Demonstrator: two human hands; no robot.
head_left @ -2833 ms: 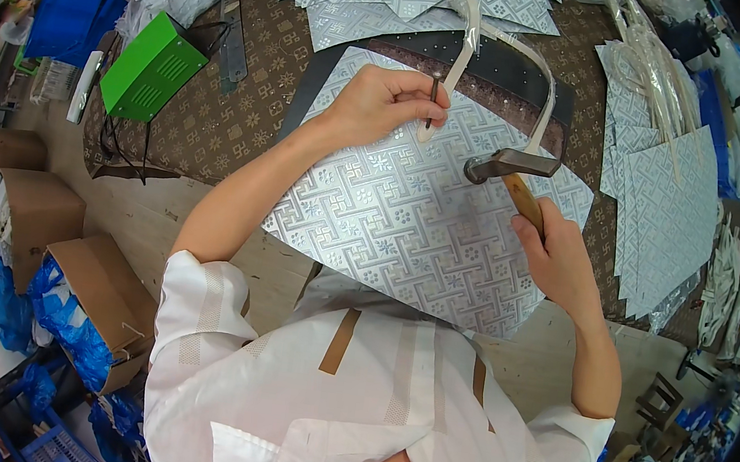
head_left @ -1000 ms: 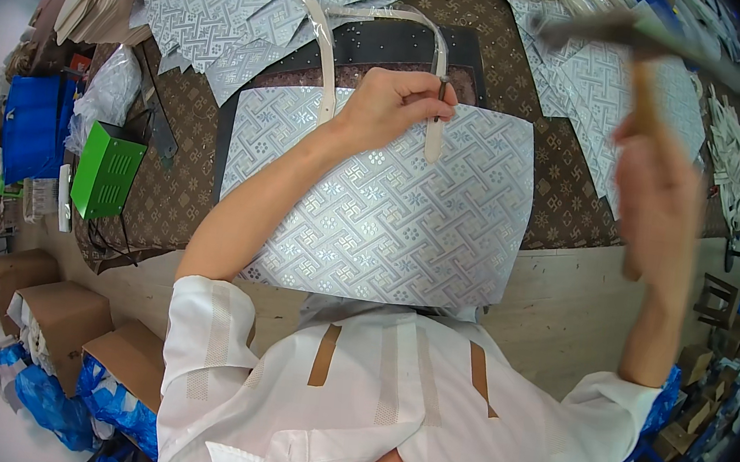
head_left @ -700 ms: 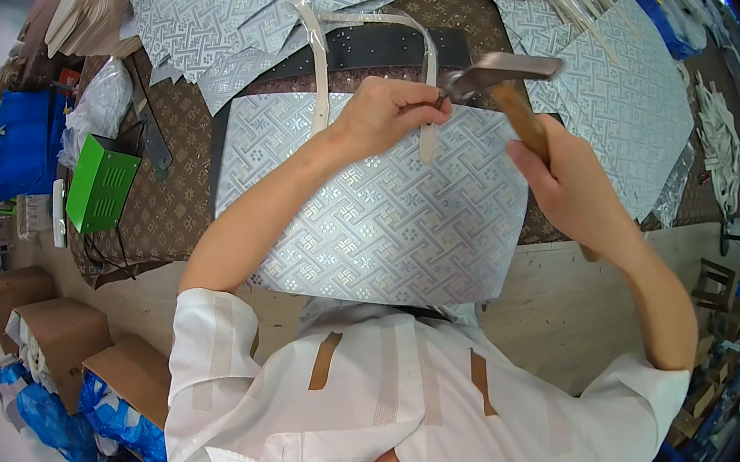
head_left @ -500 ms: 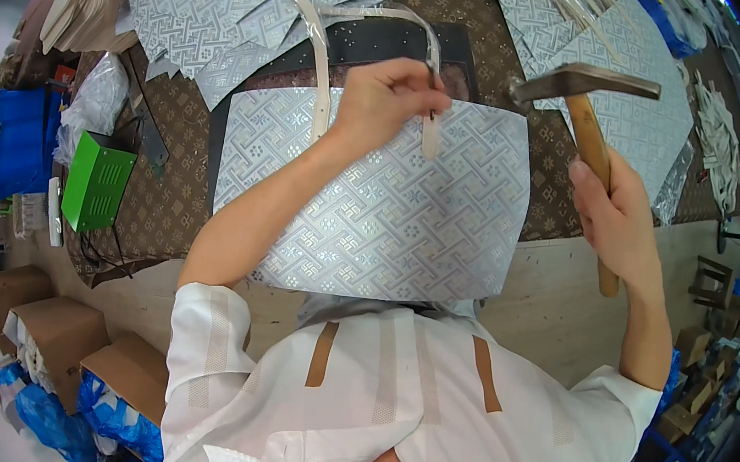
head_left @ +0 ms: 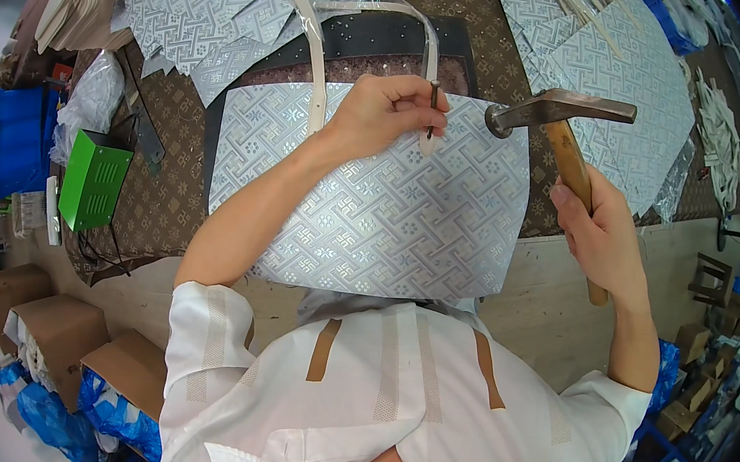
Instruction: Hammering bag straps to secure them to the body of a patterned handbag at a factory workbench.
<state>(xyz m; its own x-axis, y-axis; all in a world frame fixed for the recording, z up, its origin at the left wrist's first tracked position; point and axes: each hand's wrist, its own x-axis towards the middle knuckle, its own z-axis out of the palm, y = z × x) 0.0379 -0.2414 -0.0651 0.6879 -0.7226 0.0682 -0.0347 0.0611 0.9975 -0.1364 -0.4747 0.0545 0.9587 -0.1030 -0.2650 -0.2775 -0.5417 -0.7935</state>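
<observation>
Left hand (head_left: 383,113) pinching punch (head_left: 432,108) upright on silver bag (head_left: 373,204); right hand (head_left: 605,237) gripping hammer (head_left: 561,116) beside it

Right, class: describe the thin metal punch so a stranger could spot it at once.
Find the silver patterned bag on the worktable. At its top edge the left hand pinches a slim dark punch upright on a pale strap, thinner than the hammer nearby.

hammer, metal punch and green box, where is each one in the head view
hammer (head_left: 558,112), head view, on its metal head
metal punch (head_left: 432,109), head view, on its shaft
green box (head_left: 94,181), head view, on its top face
</observation>
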